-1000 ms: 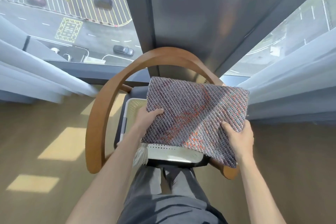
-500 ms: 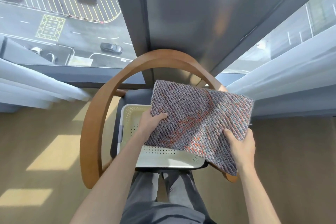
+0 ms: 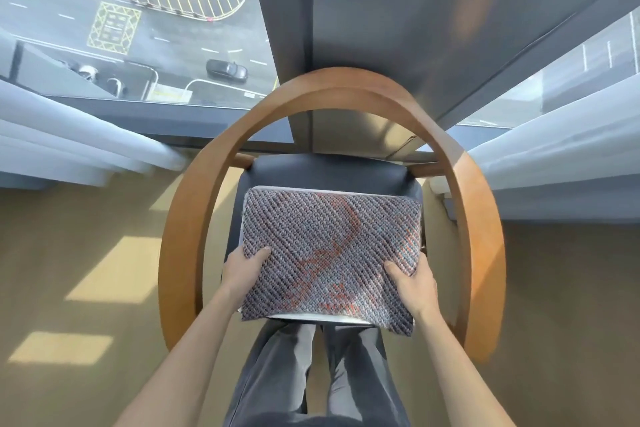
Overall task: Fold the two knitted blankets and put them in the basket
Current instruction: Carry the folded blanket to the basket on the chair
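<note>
Plainly, each grip, left hand (image 3: 242, 276) and right hand (image 3: 414, 284), holds one side edge of the folded blanket (image 3: 329, 246), thumbs on top, fingers hidden beneath; it covers the basket (image 3: 304, 317) on the chair seat (image 3: 329, 172), only rim slivers showing

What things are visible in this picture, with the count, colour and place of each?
knitted blanket: one, grey with orange, folded, lying over the basket
basket: one, white, on the chair seat, mostly hidden
chair: one, brown wooden rail and dark seat, before the window
curtains: two, pale, left and right of the chair
pillar: one, dark grey, behind the chair
floor: tan, with sun patches at left
cars: three, dark, on the street outside
trousers: grey, bottom centre
left hand: grips the blanket's near left corner
right hand: grips the blanket's near right corner
</note>
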### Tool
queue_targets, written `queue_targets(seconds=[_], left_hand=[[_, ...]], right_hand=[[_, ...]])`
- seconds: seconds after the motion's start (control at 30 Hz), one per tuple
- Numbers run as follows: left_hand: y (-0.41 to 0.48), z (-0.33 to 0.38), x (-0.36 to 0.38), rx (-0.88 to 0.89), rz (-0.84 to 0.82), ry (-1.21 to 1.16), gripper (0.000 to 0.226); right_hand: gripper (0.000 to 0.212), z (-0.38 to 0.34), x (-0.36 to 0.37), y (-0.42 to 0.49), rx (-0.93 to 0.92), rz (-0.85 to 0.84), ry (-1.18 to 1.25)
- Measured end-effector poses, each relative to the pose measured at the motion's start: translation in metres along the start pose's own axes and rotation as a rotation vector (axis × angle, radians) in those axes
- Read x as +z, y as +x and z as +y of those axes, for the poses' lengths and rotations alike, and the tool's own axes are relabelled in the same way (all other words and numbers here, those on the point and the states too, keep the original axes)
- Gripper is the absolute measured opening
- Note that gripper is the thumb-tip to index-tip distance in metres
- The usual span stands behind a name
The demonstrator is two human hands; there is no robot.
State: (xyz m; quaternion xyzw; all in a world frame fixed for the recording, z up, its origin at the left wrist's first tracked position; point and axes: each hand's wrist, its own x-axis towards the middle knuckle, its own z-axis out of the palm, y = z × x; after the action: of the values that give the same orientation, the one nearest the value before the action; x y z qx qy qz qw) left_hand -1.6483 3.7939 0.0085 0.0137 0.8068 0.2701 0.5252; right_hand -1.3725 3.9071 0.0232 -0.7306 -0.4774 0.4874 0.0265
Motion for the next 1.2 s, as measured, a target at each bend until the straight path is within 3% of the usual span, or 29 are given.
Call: queue_targets(seconds=[0.13, 0.23, 0.3, 0.37, 0.43, 0.53, 0.63, 0.77, 0.97, 1.07, 1.13, 1.2], left_hand=[[0.007, -0.001, 0.002, 0.052, 0.039, 0.103, 0.038], [0.005, 0.002, 0.008, 0.115, 0.166, 0.282, 0.041], [-0.002, 0.006, 0.013, 0.184, 0.286, 0.384, 0.04], [-0.009, 0.008, 0.02, 0.313, 0.421, 0.509, 0.048], [-0.013, 0.008, 0.032, 0.537, 0.525, 0.678, 0.057], [-0.011, 0.001, 0.06, 0.821, 0.415, 0.884, 0.057], [0.01, -0.018, 0.082, 0.735, 0.257, 1.035, 0.057], [0.047, -0.047, 0.084, 0.64, 0.18, 1.211, 0.066], [0.073, -0.056, 0.074, 0.642, 0.114, 1.339, 0.072], [0.06, -0.045, 0.091, 0.794, 0.158, 1.237, 0.072], [0.059, -0.039, 0.105, 0.901, 0.116, 1.185, 0.068], [0.07, -0.033, 0.114, 0.851, 0.076, 1.231, 0.066]], right_hand=[[0.041, -0.008, 0.003, 0.012, 0.067, -0.003, -0.165], [0.046, -0.015, -0.001, 0.008, 0.018, 0.067, -0.364], [0.051, -0.015, -0.002, 0.0, -0.124, 0.233, -0.472], [0.048, -0.012, 0.003, -0.005, -0.38, 0.379, -0.53], [0.042, -0.008, 0.016, -0.004, -0.634, 0.401, -0.56], [0.041, 0.002, 0.038, 0.012, -0.77, 0.276, -0.646], [0.048, 0.019, 0.055, 0.039, -0.64, 0.122, -0.772], [0.06, 0.039, 0.076, 0.071, -0.536, -0.034, -0.902], [0.064, 0.038, 0.088, 0.079, -0.521, -0.004, -0.96], [0.058, 0.021, 0.101, 0.065, -0.6, 0.114, -0.926], [0.057, 0.014, 0.113, 0.067, -0.741, 0.075, -0.872], [0.06, 0.01, 0.122, 0.081, -0.786, -0.037, -0.951]])
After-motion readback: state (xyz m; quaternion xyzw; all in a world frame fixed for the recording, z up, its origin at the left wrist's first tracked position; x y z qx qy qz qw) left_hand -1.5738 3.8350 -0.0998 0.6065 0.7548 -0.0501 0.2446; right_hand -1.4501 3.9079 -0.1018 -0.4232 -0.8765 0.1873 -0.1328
